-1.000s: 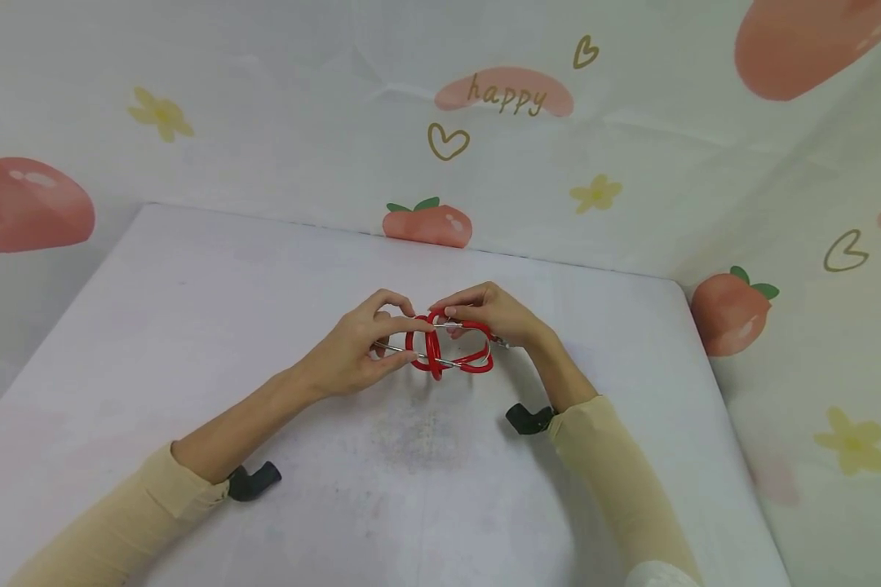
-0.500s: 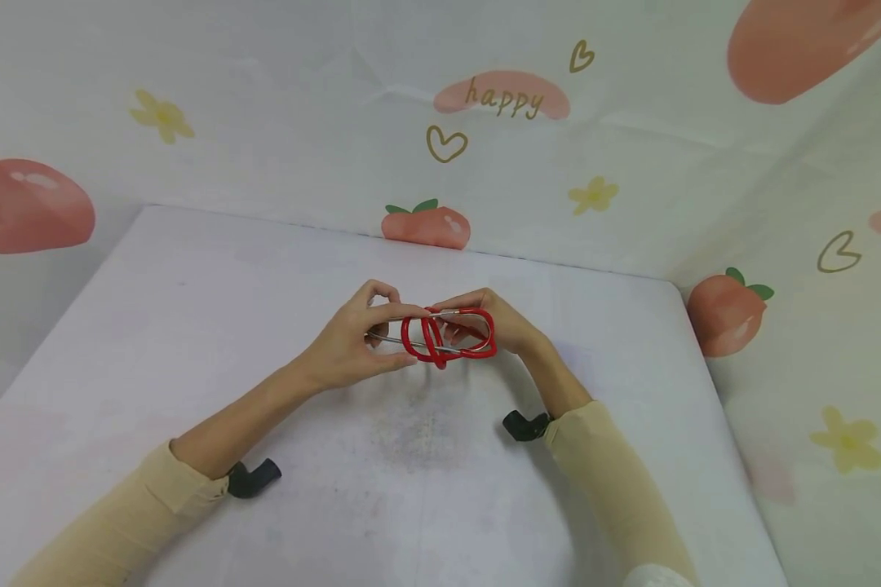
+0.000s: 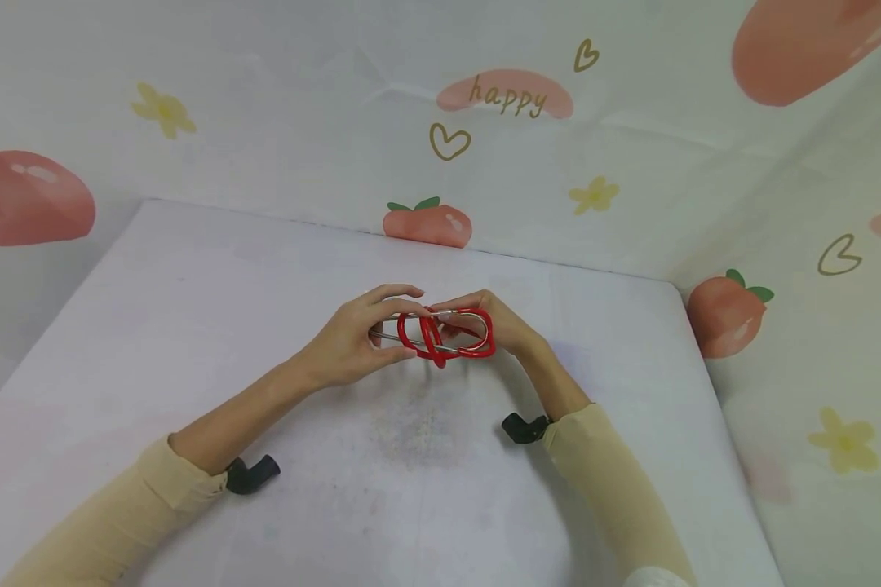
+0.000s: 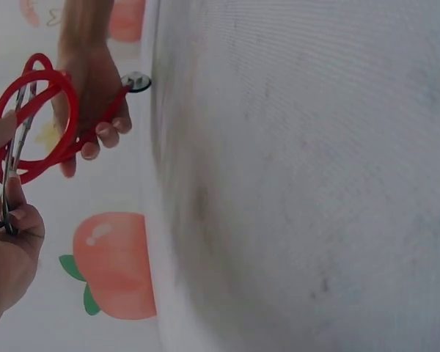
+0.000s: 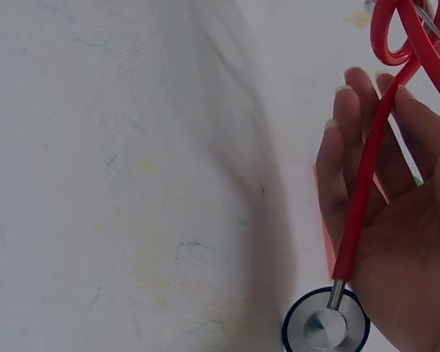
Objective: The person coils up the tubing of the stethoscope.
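Your left hand (image 3: pixel 352 334) grips the silver metal arms (image 4: pixel 15 150) of a looped, glossy-red-tubed stethoscope (image 5: pixel 361 196) above the white table (image 3: pixel 227 326); your right hand (image 3: pixel 502 319) pinches its tubing. Best hold loops snug, minding the round silver chestpiece (image 5: pixel 325 328) dangling near your right palm.
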Demonstrator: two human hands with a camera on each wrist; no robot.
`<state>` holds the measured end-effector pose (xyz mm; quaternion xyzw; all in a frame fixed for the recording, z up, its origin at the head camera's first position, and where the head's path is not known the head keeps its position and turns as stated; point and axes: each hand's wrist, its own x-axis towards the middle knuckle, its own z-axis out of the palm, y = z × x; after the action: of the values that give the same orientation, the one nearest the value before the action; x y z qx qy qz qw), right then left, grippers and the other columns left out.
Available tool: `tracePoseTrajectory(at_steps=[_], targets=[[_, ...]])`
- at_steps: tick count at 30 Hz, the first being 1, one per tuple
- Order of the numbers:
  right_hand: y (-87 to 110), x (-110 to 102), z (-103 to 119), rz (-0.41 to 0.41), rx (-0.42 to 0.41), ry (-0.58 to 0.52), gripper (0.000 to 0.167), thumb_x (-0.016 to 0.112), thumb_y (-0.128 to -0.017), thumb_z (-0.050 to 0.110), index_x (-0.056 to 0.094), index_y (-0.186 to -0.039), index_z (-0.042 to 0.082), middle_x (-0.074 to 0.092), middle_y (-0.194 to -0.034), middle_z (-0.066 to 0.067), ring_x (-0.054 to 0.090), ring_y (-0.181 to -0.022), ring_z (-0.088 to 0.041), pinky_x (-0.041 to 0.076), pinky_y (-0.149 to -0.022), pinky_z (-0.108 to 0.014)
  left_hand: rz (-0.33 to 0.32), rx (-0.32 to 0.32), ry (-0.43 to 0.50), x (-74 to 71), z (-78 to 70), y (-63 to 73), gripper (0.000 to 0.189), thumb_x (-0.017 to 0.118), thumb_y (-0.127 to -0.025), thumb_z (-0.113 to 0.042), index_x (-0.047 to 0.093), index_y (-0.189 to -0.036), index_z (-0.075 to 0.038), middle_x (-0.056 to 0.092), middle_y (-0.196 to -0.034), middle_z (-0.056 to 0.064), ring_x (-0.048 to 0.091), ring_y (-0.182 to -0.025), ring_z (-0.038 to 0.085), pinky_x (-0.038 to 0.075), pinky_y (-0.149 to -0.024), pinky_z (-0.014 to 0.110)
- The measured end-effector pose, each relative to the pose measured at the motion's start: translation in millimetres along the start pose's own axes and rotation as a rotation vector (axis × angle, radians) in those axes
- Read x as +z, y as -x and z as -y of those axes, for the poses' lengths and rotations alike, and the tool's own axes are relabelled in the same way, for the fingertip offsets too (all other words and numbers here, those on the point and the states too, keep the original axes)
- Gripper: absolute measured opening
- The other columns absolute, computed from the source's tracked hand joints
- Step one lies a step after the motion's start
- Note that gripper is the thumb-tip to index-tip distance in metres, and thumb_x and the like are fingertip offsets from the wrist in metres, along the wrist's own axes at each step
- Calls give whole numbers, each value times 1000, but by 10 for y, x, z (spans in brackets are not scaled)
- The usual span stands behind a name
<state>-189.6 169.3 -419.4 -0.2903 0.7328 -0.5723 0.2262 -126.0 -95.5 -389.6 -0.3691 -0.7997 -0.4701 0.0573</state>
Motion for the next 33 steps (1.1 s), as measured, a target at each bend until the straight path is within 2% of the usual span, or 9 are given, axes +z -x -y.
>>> tracePoseTrajectory(at_steps=[2, 6, 10, 12, 15, 17, 21, 28, 33], targets=[[5, 7, 13, -22, 5, 68, 25, 63, -96, 2, 69, -118, -6, 74, -94, -16, 71, -83, -32, 58, -82, -44, -6, 15, 13, -8, 8, -2, 52, 84, -81, -16, 64, -129, -18, 57, -136, 0, 54, -67, 13, 47, -54, 24], [22, 34, 47, -62, 66, 159, 20, 66, -96, 11, 73, -109, -3, 74, -89, -14, 71, -82, -24, 56, -82, -51, -16, 15, 37, -25, 9, 0, 54, 83, -82, -13, 63, -132, -17, 61, -131, -1, 57, -78, 17, 46, -52, 24], [43, 51, 76, -64, 109, 166, 22, 66, -96, 13, 72, -109, -3, 74, -90, -12, 72, -84, -23, 55, -85, -52, -11, 3, 33, -33, -6, 1, 51, 81, -84, -16, 65, -132, -18, 59, -132, -1, 56, -69, 10, 47, -51, 24], [55, 53, 86, -59, 113, 181, 24, 66, -96, 13, 72, -112, -3, 75, -89, -11, 71, -86, -23, 56, -85, -49, -9, -3, 22, -36, -2, 1, 50, 81, -85, -18, 66, -132, -18, 57, -136, 0, 51, -58, 7, 47, -51, 23], [72, 46, 92, -73, 123, 235, 27, 68, -95, 15, 72, -116, -2, 75, -92, -9, 69, -88, -21, 56, -81, -40, -17, -10, 24, -62, 13, -6, 50, 82, -83, -17, 66, -131, -16, 55, -142, 0, 45, -54, 8, 44, -51, 23], [82, 37, 88, -92, 129, 272, 26, 70, -94, 14, 73, -114, -1, 76, -97, -8, 63, -86, -18, 51, -76, -31, -30, -14, 23, -89, 28, -12, 52, 83, -82, -16, 65, -131, -16, 56, -143, -2, 41, -52, 9, 41, -50, 23], [108, 31, 76, -137, 165, 348, 24, 70, -92, 9, 74, -116, 4, 76, -97, -4, 51, -80, -19, 39, -66, -27, -70, -5, 9, -145, 73, -14, 56, 84, -80, -10, 65, -132, -14, 63, -134, -4, 38, -52, 11, 37, -49, 23], [171, 82, 33, -108, 209, 401, 26, 71, -93, 14, 74, -117, 7, 75, -89, 0, 61, -76, -13, 48, -65, -23, -177, 10, -40, -220, 124, -32, 55, 84, -79, -7, 66, -131, -11, 67, -126, 0, 40, -53, 10, 36, -49, 21], [213, 138, 43, -110, 172, 438, 39, 72, -92, 13, 67, -131, 12, 73, -88, 2, 58, -73, -12, 44, -61, -23, -237, 13, -60, -254, 145, -43, 55, 83, -78, -3, 66, -130, -8, 67, -126, 2, 41, -54, 11, 36, -50, 20]])
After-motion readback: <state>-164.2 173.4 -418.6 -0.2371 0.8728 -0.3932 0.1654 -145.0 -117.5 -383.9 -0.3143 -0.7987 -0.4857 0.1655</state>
